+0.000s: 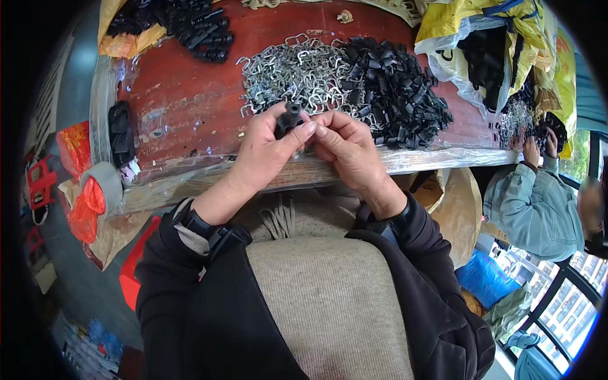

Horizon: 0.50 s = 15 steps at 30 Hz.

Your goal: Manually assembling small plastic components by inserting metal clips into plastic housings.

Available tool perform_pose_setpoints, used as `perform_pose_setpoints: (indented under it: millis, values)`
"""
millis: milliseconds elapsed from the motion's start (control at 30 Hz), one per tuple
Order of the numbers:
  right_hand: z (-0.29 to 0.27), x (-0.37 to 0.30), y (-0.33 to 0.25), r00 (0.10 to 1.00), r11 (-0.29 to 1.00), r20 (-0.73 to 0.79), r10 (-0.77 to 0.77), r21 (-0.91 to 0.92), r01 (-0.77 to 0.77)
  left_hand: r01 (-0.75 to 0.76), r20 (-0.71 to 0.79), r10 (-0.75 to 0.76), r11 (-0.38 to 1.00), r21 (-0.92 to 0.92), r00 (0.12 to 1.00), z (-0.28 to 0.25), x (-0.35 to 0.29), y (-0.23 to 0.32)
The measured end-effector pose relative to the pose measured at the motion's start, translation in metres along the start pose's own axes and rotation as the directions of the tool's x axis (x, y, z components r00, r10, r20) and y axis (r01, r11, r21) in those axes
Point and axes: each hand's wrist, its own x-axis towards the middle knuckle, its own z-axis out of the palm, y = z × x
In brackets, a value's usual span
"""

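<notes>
My left hand (261,154) is closed around a small dark black plastic part (290,116), held upright over the table's near edge. Thumb and fingers of my right hand (349,149) are pinched together right beside it, touching the left thumb. Whatever lies between the right fingertips is hidden. Just beyond both hands spreads a heap of bent silvery metal hooks (294,73). Against its right side lies a heap of small black plastic pieces (408,95).
More black parts (206,38) spill from a yellow bag at the far left. A black strap-like object (120,134) and a tape roll (104,183) sit at the left edge. Yellow and white bags (446,31) stand far right, near a co-worker's sleeve (529,202). The red tabletop (171,107) has a plastic-wrapped edge.
</notes>
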Motion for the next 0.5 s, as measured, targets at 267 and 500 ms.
perform_pose_setpoints:
  millis: [267,500]
  values:
    - [0.003,-0.004,-0.010,0.885,0.554,0.072,-0.459,-0.756,0.349,0.247,0.269,-0.079,0.693,-0.677,0.960,-0.004,-0.006,-0.004]
    - [0.001,-0.008,-0.010,0.788,0.227,0.245,-0.565,-0.872,0.434,0.254,0.244,-0.143,0.815,-0.521,0.959,0.002,-0.011,-0.004]
